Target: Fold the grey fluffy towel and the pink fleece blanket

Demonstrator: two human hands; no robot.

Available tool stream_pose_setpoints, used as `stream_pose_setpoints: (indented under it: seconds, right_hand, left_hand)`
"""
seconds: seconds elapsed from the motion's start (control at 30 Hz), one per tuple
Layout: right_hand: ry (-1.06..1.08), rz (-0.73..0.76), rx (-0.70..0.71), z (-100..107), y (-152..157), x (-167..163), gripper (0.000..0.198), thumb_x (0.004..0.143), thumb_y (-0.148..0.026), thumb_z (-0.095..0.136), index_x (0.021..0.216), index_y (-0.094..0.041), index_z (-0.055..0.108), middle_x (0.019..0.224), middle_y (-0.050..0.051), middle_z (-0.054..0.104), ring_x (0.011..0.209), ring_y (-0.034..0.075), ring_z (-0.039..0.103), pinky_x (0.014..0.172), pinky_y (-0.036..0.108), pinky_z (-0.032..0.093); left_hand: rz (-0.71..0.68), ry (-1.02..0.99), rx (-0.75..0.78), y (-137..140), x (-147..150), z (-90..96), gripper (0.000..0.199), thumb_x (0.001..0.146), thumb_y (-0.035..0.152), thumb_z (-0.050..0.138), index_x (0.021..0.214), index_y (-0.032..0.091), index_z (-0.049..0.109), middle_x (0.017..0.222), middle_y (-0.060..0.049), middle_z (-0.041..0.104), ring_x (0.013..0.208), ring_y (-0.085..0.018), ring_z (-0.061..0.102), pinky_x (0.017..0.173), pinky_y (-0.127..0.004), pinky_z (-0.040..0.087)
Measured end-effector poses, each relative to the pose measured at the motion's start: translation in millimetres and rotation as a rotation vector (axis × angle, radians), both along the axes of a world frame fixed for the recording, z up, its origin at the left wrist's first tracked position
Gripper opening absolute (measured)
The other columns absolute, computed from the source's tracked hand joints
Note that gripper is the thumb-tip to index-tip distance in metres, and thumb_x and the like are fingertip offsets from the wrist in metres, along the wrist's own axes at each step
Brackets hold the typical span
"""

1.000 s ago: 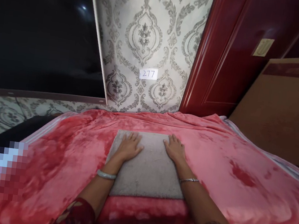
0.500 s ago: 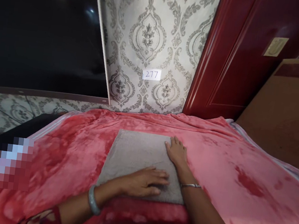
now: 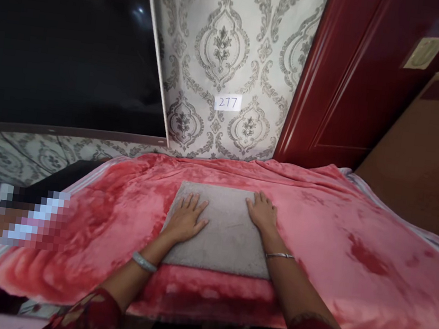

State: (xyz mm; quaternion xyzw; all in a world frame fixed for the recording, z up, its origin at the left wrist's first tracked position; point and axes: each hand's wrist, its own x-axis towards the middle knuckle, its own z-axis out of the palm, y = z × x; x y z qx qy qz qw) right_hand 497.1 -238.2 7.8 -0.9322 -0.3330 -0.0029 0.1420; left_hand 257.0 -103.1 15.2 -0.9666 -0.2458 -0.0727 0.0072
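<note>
Grey cloth: a flat rectangle point(image 3: 225, 245), lying on the blanket between its left and right edges; blanket surface shows along all four sides. Number of layers cannot be told.
Blanket: pink and red plush point(image 3: 314, 240), creased along its far edge, with pale striped borders at its left and right edges.
Left hand: palm down point(image 3: 187, 219) on the cloth's left part; fingers spread, thumb angled out toward the cloth's centre.
Right hand: palm down point(image 3: 263, 211) at the cloth's far right corner, lying along its right edge; fingers close together, thumb set apart over the cloth. Pressure of either hand cannot be told.
Wrists: a broad pale bracelet point(image 3: 144, 262) on the left, a thin metallic bracelet point(image 3: 280, 256) on the right.
Beyond far edge: patterned wallpaper point(image 3: 222, 42) bearing a white card point(image 3: 227, 102) marked "277"; dark screen point(image 3: 65, 49) at left.
Right edge: cardboard point(image 3: 428, 158) standing just beside the blanket.
</note>
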Motion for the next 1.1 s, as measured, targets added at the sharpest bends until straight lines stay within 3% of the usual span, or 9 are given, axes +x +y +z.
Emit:
stream_pose_setpoints:
  seconds: [0.27, 0.6, 0.67, 0.73, 0.83, 0.9, 1.0, 1.1]
  right_hand:
    - [-0.018, 0.001, 0.007, 1, 1, -3, 0.065, 0.103, -0.048, 0.025, 0.156, -0.013, 0.037, 0.165, 0.013, 0.030, 0.144, 0.033, 0.035, 0.113, 0.051, 0.032]
    - [-0.093, -0.022, 0.023, 3, 2, -3, 0.059, 0.103, -0.044, 0.030, 0.152, -0.014, 0.044, 0.164, 0.015, 0.032, 0.149, 0.035, 0.027, 0.115, 0.057, 0.028]
    - [-0.168, 0.047, 0.041, 11, 7, -15, 0.057, 0.102, -0.036, 0.033, 0.152, -0.012, 0.043, 0.164, 0.017, 0.031, 0.151, 0.034, 0.023, 0.117, 0.057, 0.024]
    - [-0.198, 0.206, 0.052, 18, 16, -36, 0.058, 0.100, -0.029, 0.034, 0.155, -0.012, 0.038, 0.165, 0.016, 0.028, 0.153, 0.031, 0.022, 0.119, 0.054, 0.022]
    - [-0.149, 0.499, 0.018, 21, 33, -74, 0.062, 0.098, -0.027, 0.034, 0.159, -0.019, 0.031, 0.168, 0.010, 0.022, 0.154, 0.027, 0.020, 0.121, 0.053, 0.021]
    - [-0.110, 0.620, -0.015, 16, 41, -92, 0.061, 0.099, -0.030, 0.033, 0.160, -0.023, 0.030, 0.168, 0.006, 0.021, 0.154, 0.027, 0.018, 0.122, 0.055, 0.019]
    - [-0.076, 0.652, -0.038, 8, 43, -97, 0.061, 0.102, -0.040, 0.030, 0.160, -0.023, 0.030, 0.168, 0.006, 0.023, 0.154, 0.028, 0.018, 0.122, 0.054, 0.017]
    - [-0.088, 0.559, -0.059, 3, 31, -74, 0.066, 0.101, -0.050, 0.031, 0.160, -0.021, 0.029, 0.168, 0.009, 0.021, 0.155, 0.028, 0.018, 0.123, 0.052, 0.016]
  left_hand:
    - [-0.022, -0.032, -0.059, -1, -3, 7.3, 0.067, 0.098, 0.050, 0.045, 0.158, 0.022, 0.034, 0.166, -0.007, 0.029, 0.155, -0.033, 0.019, 0.125, -0.058, 0.016]
    - [-0.052, -0.046, -0.079, 0, -4, 6.9, 0.063, 0.098, 0.046, 0.046, 0.156, 0.025, 0.038, 0.165, -0.003, 0.032, 0.154, -0.034, 0.020, 0.124, -0.061, 0.016]
    - [-0.073, -0.052, -0.081, 1, -4, 5.1, 0.061, 0.098, 0.044, 0.045, 0.156, 0.027, 0.037, 0.165, -0.003, 0.033, 0.154, -0.033, 0.021, 0.123, -0.062, 0.017]
    - [-0.064, -0.082, -0.048, 2, -3, 2.7, 0.064, 0.098, 0.044, 0.045, 0.158, 0.026, 0.034, 0.166, -0.005, 0.031, 0.155, -0.032, 0.021, 0.123, -0.062, 0.017]
    - [0.039, -0.136, 0.045, 1, -2, -0.8, 0.076, 0.094, 0.049, 0.052, 0.159, 0.017, 0.030, 0.167, -0.015, 0.024, 0.155, -0.034, 0.018, 0.123, -0.060, 0.017]
    - [0.089, -0.112, 0.068, 0, -2, -2.2, 0.076, 0.093, 0.051, 0.051, 0.158, 0.015, 0.034, 0.165, -0.019, 0.027, 0.154, -0.036, 0.021, 0.123, -0.059, 0.018]
    - [0.090, -0.054, 0.061, -1, -2, -2.3, 0.068, 0.096, 0.051, 0.046, 0.154, 0.017, 0.041, 0.163, -0.019, 0.032, 0.152, -0.036, 0.026, 0.122, -0.059, 0.019]
    - [0.091, -0.054, 0.061, -2, -2, -0.3, 0.067, 0.096, 0.052, 0.047, 0.154, 0.018, 0.042, 0.164, -0.018, 0.031, 0.153, -0.036, 0.025, 0.122, -0.059, 0.020]
